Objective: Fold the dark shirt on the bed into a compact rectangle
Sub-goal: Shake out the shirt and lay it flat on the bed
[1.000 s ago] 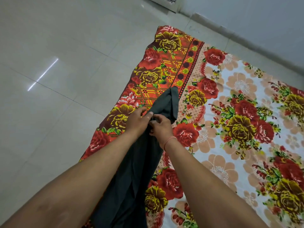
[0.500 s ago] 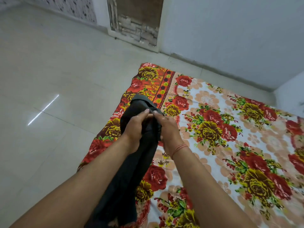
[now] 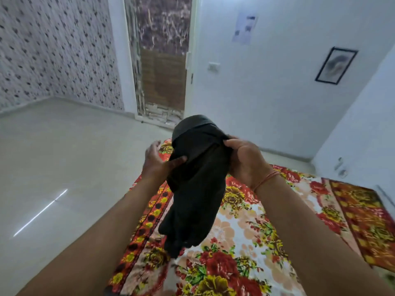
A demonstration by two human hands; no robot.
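The dark shirt (image 3: 196, 184) hangs bunched in the air in front of me, above the flowered bedsheet (image 3: 245, 242). My left hand (image 3: 157, 164) pinches its left edge with the thumb on the cloth and the fingers partly spread behind it. My right hand (image 3: 243, 159) grips the shirt's upper right edge; a thin thread band circles that wrist. The shirt's top bulges over both hands and its lower end dangles just above the sheet.
Pale floor tiles (image 3: 64, 167) lie left of the bedsheet. A doorway (image 3: 162, 67) stands ahead, a patterned wall (image 3: 53, 50) at left, a white wall with a framed picture (image 3: 335, 65) at right.
Both hands have lifted the shirt off the sheet and moved apart along its top edge. My view has tilted up from the bed toward the doorway and walls.
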